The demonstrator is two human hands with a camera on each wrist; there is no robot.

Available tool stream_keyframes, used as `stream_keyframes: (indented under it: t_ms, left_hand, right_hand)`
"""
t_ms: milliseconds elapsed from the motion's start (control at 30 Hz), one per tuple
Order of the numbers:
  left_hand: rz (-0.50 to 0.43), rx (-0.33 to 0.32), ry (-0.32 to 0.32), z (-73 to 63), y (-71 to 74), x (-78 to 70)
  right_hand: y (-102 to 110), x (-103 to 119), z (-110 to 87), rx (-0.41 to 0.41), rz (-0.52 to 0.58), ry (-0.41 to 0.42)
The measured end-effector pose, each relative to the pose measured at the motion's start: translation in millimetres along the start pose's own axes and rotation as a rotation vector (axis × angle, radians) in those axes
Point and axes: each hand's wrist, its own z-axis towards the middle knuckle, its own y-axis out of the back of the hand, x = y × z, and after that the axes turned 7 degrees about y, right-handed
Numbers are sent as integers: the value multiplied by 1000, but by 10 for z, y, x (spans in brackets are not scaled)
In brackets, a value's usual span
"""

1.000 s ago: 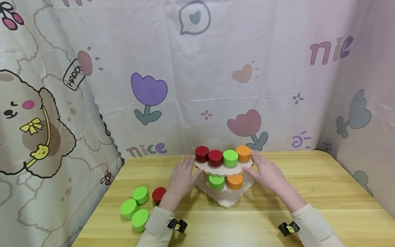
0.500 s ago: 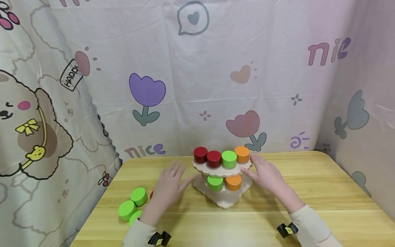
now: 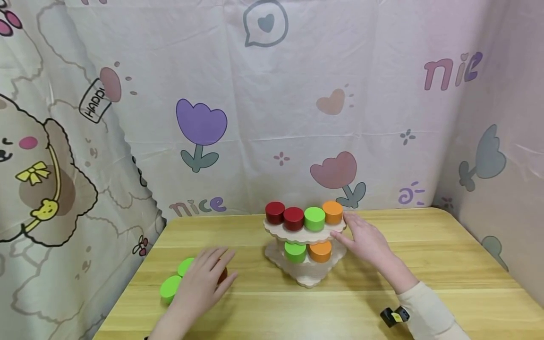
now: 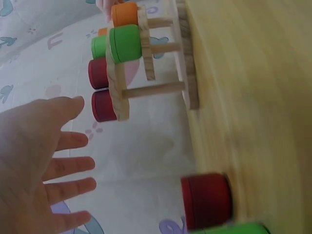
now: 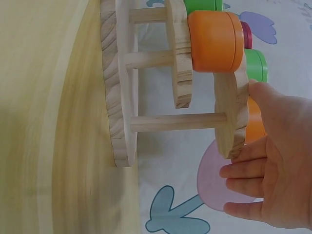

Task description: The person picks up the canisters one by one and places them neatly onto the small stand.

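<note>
A tiered wooden stand (image 3: pixel 307 273) with scalloped edges rises from the table. Along its top tier sit two dark red cylinders (image 3: pixel 293 218), a green cylinder (image 3: pixel 314 218) and an orange cylinder (image 3: pixel 333 212). The tier below bears another green cylinder (image 3: pixel 295 252) and an orange one (image 3: pixel 320 252). My right hand (image 3: pixel 369 240) rests against the right edge of the top tier, fingers fairly straight, thumb touching its front rim. My left hand (image 3: pixel 199 279) hovers with spread fingers over loose cylinders at the left, holding nothing. It partly hides a red cylinder (image 4: pixel 207 201).
Loose green cylinders (image 3: pixel 171 289) lie at the left of the wooden table (image 3: pixel 272 316), some partly covered by the left hand. A patterned cloth (image 3: pixel 272 108) hangs behind the table and along both sides.
My left hand has let go of the stand's left side and moved left and towards me, over the loose cylinders. The right hand has stayed at the stand's right edge.
</note>
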Motion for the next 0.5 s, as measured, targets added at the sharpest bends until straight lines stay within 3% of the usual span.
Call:
stream_keyframes:
  t_ms: [100,333,500]
  left_hand:
    - [0,3,-4,-92,45,41]
    - [53,80,-3,-364,103,118]
    - [73,84,11,-531,93,216]
  right_hand:
    - [3,-7,1,-3,-2,7]
    - [-14,-12,-8,-16,4,15]
    - [-19,-14,-15,-23,9,14]
